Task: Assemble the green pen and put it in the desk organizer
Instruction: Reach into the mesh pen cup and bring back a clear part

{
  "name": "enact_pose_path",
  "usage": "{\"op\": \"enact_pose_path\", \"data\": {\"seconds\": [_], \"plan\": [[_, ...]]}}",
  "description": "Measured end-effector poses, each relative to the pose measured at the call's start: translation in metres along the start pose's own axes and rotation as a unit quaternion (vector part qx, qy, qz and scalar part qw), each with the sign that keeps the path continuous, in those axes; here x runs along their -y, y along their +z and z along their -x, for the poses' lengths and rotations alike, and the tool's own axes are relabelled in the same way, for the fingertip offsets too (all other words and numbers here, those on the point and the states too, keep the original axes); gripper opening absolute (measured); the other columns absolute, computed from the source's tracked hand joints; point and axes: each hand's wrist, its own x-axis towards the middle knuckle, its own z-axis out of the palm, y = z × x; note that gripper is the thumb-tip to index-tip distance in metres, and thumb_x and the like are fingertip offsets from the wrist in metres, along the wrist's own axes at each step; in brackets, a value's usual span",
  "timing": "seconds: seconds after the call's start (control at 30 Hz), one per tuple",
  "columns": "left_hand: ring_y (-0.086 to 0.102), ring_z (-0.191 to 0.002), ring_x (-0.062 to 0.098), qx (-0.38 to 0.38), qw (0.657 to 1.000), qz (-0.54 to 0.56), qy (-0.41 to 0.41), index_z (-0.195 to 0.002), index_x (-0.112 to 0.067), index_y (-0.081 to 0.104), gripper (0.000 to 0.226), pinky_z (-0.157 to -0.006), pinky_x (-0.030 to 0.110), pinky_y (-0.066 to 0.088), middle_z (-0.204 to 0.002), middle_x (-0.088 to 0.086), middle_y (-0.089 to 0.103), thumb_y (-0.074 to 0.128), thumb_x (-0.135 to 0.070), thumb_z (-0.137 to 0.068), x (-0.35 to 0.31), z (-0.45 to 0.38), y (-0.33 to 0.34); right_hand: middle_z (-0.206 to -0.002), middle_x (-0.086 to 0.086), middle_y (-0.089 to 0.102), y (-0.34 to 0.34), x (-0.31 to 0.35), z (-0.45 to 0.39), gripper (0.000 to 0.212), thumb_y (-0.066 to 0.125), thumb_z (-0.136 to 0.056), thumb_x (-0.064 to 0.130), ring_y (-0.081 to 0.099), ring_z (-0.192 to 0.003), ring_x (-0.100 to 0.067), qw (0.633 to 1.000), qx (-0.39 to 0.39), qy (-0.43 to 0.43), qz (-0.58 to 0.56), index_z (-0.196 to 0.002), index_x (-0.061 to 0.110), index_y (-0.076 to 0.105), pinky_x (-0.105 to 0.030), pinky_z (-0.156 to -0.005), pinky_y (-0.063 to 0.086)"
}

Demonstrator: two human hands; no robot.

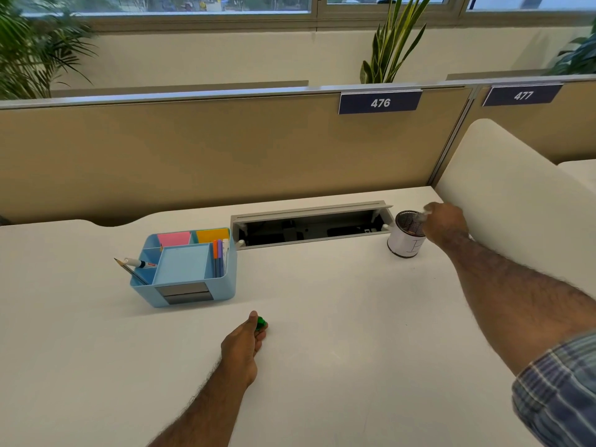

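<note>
Clenched around a small green pen part, the left hand rests on the white desk; only a short green end shows past the thumb and fingertips, so which piece of the pen it is cannot be told. The right hand is extended to the rim of a white mesh-lined cup and pinches something pale and thin at the cup's mouth; motion blur prevents identification, and whether it is another pen component cannot be confirmed.

Head view, positions taken from the left-hand grip: the blue desk organizer stands just beyond and to the left of it, near. The cup and right hand lie well apart, far to the right and beyond. An open cable tray is set into the desk between organizer and cup.

Judgement on the step in hand: the person appears to be fetching the mating part from the cup. It should be lifted straight up clear of the rim so the cup does not tip, then brought to the left hand, which should keep its part steady with the open end exposed for joining.

Count: one organizer; one cup; two sticky-note pads, pink and yellow; one pencil; one white marker; about three upright pens in the organizer's right slot; one green part visible.
</note>
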Motion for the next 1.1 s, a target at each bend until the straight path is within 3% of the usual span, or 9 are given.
{"op": "enact_pose_path", "data": {"seconds": [0.07,0.23,0.37,0.5,0.7,0.83,0.97,1.1], "plan": [[0.065,-0.092,0.020,-0.002,1.000,-0.002,-0.001,-0.118,-0.003,0.063,0.044,-0.068,0.026,0.048,-0.113,0.016,0.070,0.067,-0.033,-0.086,0.000,-0.001,0.000,-0.123,-0.025,0.063,0.004,-0.005,-0.002,0.047,0.059,-0.082,0.016,0.054,-0.118,-0.042,1.000,0.023,0.006,0.010,-0.129,0.006,0.056,-0.046,-0.098,0.049],[0.066,-0.089,0.018,-0.002,1.000,-0.008,-0.001,-0.117,-0.003,0.063,0.044,-0.068,0.026,0.048,-0.111,0.015,0.071,0.067,-0.034,-0.085,0.000,-0.002,0.000,-0.130,-0.024,0.058,0.003,-0.002,0.001,0.063,0.058,-0.085,0.008,0.051,-0.122,-0.043,0.999,0.003,0.026,-0.043,-0.144,0.009,0.036,-0.044,-0.098,0.046],[0.066,-0.090,0.018,-0.004,1.000,-0.015,-0.005,-0.117,-0.003,0.064,0.047,-0.068,0.026,0.049,-0.110,0.014,0.071,0.067,-0.037,-0.084,0.002,-0.004,-0.002,-0.123,-0.022,0.063,0.003,0.003,0.002,0.047,0.054,-0.083,0.002,0.057,-0.116,-0.040,0.991,-0.045,0.050,-0.114,-0.130,0.004,0.049,-0.038,-0.096,0.046],[0.067,-0.092,0.020,-0.007,1.000,-0.016,-0.009,-0.116,-0.002,0.064,0.049,-0.071,0.027,0.051,-0.109,0.015,0.072,0.069,-0.037,-0.082,0.003,-0.006,-0.002,-0.119,-0.017,0.065,0.007,0.021,0.016,0.030,0.055,-0.088,0.007,0.058,-0.113,-0.034,0.953,-0.081,0.117,-0.267,-0.118,0.004,0.058,-0.027,-0.088,0.044],[0.067,-0.092,0.020,-0.008,1.000,-0.009,-0.014,-0.115,-0.001,0.064,0.049,-0.071,0.026,0.051,-0.109,0.014,0.071,0.070,-0.037,-0.082,0.004,-0.006,-0.002,-0.114,-0.009,0.064,0.026,0.047,0.048,0.026,0.058,-0.090,0.013,0.060,-0.104,-0.024,0.898,-0.083,0.170,-0.398,-0.116,0.007,0.061,-0.020,-0.076,0.040],[0.066,-0.094,0.020,-0.001,1.000,0.007,-0.007,-0.113,-0.002,0.065,0.043,-0.080,0.028,0.051,-0.108,0.012,0.070,0.070,-0.033,-0.083,0.004,-0.004,-0.002,-0.094,-0.008,0.061,0.055,0.059,0.072,0.016,0.057,-0.088,0.007,0.053,-0.069,-0.013,0.824,-0.001,0.188,-0.535,-0.103,0.013,0.061,-0.022,-0.058,0.042],[0.065,-0.097,0.021,0.005,1.000,0.017,-0.001,-0.107,-0.005,0.067,0.034,-0.094,0.033,0.048,-0.105,0.010,0.069,0.070,-0.030,-0.083,0.005,0.001,-0.002,-0.085,-0.004,0.060,0.081,0.073,0.118,0.020,0.057,-0.087,-0.001,0.053,-0.070,-0.013,0.782,0.123,0.183,-0.584,-0.086,0.019,0.059,-0.023,-0.065,0.044],[0.065,-0.090,0.019,0.013,0.999,0.034,0.005,-0.095,-0.010,0.068,0.019,-0.092,0.033,0.047,-0.097,0.007,0.069,0.068,-0.026,-0.085,0.005,0.006,-0.002,-0.078,-0.004,0.060,0.101,0.088,0.167,0.022,0.056,-0.086,-0.006,0.051,-0.067,-0.014,0.766,0.190,0.159,-0.593,-0.088,0.016,0.059,-0.023,-0.065,0.042]]}}
